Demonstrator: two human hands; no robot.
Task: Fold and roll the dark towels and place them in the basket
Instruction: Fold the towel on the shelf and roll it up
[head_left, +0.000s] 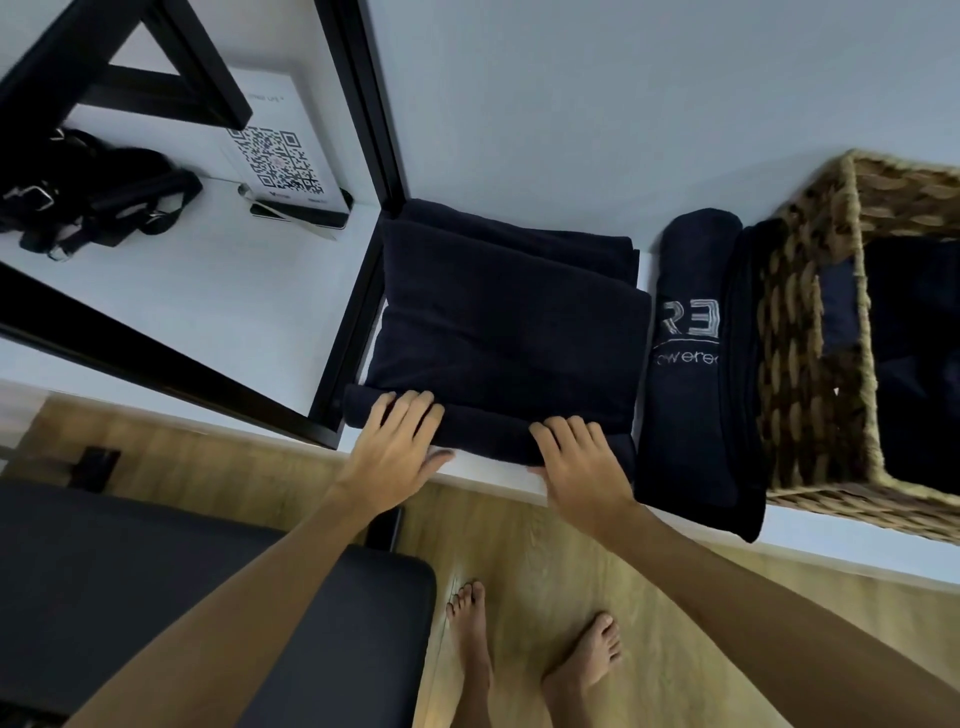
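A dark navy towel (509, 322) lies folded flat on the white shelf (488, 480), its near edge turned into a short roll. My left hand (400, 447) presses on the left part of that roll with fingers laid over it. My right hand (576, 457) presses on the right part in the same way. Another dark towel (691, 374) with pale lettering lies to the right, draped against the wicker basket (815, 374). Dark cloth shows inside the basket.
A black metal frame (358, 291) stands just left of the towel. Behind it sit a QR-code sign (280, 156) and black straps (88, 192). A dark padded bench (208, 597) is at lower left. My bare feet stand on the wooden floor (675, 623).
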